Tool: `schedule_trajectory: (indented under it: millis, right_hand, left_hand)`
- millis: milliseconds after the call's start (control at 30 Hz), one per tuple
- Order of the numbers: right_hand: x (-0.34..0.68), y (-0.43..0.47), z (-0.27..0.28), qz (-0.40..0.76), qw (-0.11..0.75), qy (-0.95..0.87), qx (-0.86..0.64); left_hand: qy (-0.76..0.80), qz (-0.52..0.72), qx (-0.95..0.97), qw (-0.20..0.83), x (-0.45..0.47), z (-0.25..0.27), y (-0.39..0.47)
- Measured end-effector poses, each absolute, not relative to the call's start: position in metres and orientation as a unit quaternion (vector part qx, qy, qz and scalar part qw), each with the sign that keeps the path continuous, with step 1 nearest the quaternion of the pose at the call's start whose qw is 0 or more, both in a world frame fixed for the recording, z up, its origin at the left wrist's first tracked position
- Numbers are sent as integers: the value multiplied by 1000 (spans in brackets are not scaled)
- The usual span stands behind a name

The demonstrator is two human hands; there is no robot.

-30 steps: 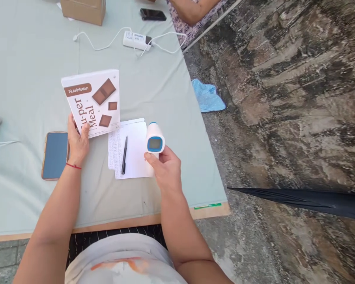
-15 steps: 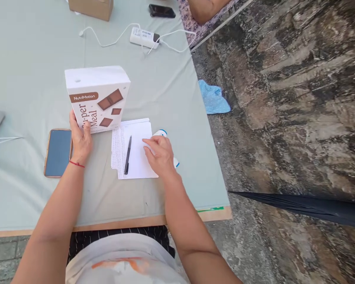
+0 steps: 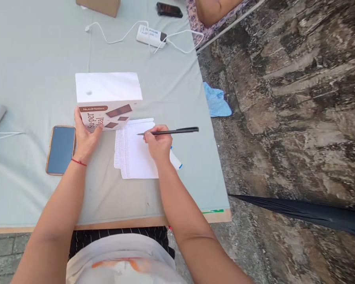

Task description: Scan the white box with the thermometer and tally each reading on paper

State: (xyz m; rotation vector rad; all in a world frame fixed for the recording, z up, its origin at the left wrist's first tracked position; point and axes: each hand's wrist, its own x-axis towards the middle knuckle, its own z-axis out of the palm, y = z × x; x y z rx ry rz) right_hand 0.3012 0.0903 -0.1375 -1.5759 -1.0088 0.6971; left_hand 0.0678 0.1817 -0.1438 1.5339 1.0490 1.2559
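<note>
My left hand point(image 3: 85, 136) grips the lower left corner of a white NutriMotion box point(image 3: 108, 98) with brown chocolate pictures, standing on the pale green table point(image 3: 32, 71). My right hand point(image 3: 157, 145) holds a black pen point(image 3: 171, 131), its tip over a white sheet of paper point(image 3: 133, 152) with printed text on its left side. A white and blue thermometer point(image 3: 176, 161) lies on the table, mostly hidden under my right hand.
A smartphone point(image 3: 60, 150) in a brown case lies left of my left hand. Far back are a white power strip point(image 3: 150, 36) with cables, a black phone point(image 3: 169, 10), a cardboard box point(image 3: 99, 6) and another person's arm point(image 3: 215, 10). A black umbrella point(image 3: 307, 213) and blue cloth point(image 3: 216, 100) lie on stone ground.
My right hand laid the thermometer down beside the paper and picked up the pen. My left hand tipped the box flatter and moved it slightly right.
</note>
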Motion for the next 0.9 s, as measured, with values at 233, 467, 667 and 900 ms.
schedule_trajectory:
  millis: [233, 467, 667, 900]
  right_hand:
    - [274, 126, -154, 322, 566, -303, -696]
    - [269, 119, -161, 282, 567, -328, -701]
    - [269, 117, -160, 275, 553, -336, -711]
    - [269, 116, -158, 266, 530, -347, -726]
  left_hand:
    - [442, 505, 620, 406, 67, -141, 178]
    - [452, 496, 618, 410, 68, -149, 174]
    - [456, 496, 618, 405, 69, -144, 171]
    - [458, 485, 631, 395, 67, -147, 172]
